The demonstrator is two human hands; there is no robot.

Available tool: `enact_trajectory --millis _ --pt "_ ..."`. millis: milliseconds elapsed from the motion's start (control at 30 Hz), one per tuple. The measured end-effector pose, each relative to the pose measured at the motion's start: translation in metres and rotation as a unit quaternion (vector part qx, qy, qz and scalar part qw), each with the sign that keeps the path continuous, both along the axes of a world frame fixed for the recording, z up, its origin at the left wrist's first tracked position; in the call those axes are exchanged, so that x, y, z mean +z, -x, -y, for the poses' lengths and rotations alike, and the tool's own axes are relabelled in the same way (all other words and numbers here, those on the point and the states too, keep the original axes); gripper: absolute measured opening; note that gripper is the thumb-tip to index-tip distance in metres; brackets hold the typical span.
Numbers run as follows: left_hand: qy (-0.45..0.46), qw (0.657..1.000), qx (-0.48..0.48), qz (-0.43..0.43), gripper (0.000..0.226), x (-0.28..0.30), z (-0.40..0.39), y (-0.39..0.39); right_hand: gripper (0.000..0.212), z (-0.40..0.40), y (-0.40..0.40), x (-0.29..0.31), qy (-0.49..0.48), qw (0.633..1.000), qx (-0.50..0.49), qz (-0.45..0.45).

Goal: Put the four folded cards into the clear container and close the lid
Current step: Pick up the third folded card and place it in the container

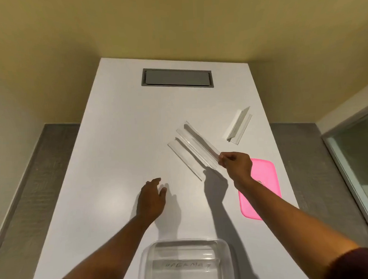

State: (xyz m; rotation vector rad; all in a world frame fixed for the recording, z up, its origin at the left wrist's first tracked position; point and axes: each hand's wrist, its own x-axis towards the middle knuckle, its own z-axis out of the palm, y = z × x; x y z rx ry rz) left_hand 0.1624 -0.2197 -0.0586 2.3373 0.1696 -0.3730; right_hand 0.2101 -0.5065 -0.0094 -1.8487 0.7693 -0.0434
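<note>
My right hand (236, 165) pinches the near end of a long white folded card (202, 141), which slants up and to the left. Two more folded cards (186, 159) lie side by side just left of it on the white table. Another folded card (239, 125) lies apart at the far right. The clear container (187, 263) stands open at the table's near edge, and one card seems to lie inside it. Its pink lid (262, 178) lies flat under my right wrist. My left hand (153, 196) hovers over the table's middle, fingers apart, holding nothing.
A grey hatch (177, 78) is set into the white table (116, 152) at the far end. Grey floor shows on both sides of the table, and a glass panel (361, 163) stands at the right. A yellow wall rises beyond.
</note>
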Motion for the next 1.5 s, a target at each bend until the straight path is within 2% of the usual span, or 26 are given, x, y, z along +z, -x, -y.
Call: enact_trajectory --millis 100,167,300,400,500,567,667,733,867,967,1067,1167,1233,1333,1500 --pt "0.119 0.991 0.059 0.023 0.041 0.042 0.045 0.014 0.008 -0.013 0.043 0.016 -0.039 0.999 -0.005 0.01" --pt "0.209 0.972 0.108 -0.015 0.054 0.072 0.074 0.021 0.012 -0.026 0.071 0.025 -0.036 0.999 0.019 0.026" --pt "0.335 0.907 0.239 -0.086 0.09 0.103 0.101 0.031 0.007 -0.054 0.121 0.04 0.033 0.99 0.115 0.078" --pt "0.377 0.865 0.31 -0.112 0.098 0.104 0.096 0.041 0.018 -0.067 0.15 0.047 0.079 0.979 0.147 0.116" --pt "0.379 0.865 0.315 -0.098 0.096 0.11 0.085 0.058 0.021 -0.077 0.174 0.051 0.087 0.965 0.181 0.17" --pt "0.374 0.874 0.296 -0.087 0.09 0.112 0.076 0.07 0.022 -0.084 0.189 0.052 0.099 0.948 0.217 0.209" --pt "0.35 0.901 0.244 -0.08 0.081 0.11 0.059 0.084 0.023 -0.091 0.207 0.051 0.09 0.932 0.277 0.214" --pt "0.316 0.928 0.179 -0.075 0.076 0.11 0.046 0.096 0.018 -0.092 0.218 0.05 0.094 0.923 0.31 0.21" --pt "0.221 0.972 0.025 -0.079 0.08 0.108 0.012 0.116 0.018 -0.082 0.222 0.055 0.119 0.916 0.306 0.231" --pt "0.162 0.98 -0.068 -0.098 0.082 0.104 -0.013 0.127 0.029 -0.072 0.216 0.058 0.2 0.885 0.337 0.253" --pt "0.098 0.979 -0.145 -0.107 0.084 0.097 -0.026 0.133 0.053 -0.067 0.21 0.061 0.305 0.824 0.413 0.241" --pt "0.09 0.97 -0.19 -0.119 0.084 0.094 -0.026 0.139 0.069 -0.066 0.207 0.056 0.335 0.772 0.497 0.211" --pt "0.085 0.966 -0.212 -0.12 0.081 0.094 -0.023 0.143 0.068 -0.066 0.207 0.048 0.342 0.758 0.526 0.179" --pt "0.053 0.959 -0.253 -0.115 0.073 0.094 -0.02 0.147 0.055 -0.062 0.212 0.042 0.351 0.766 0.523 0.126" --pt "-0.033 0.954 -0.293 -0.053 0.051 0.092 -0.025 0.153 0.049 -0.058 0.229 0.037 0.319 0.818 0.475 0.053"
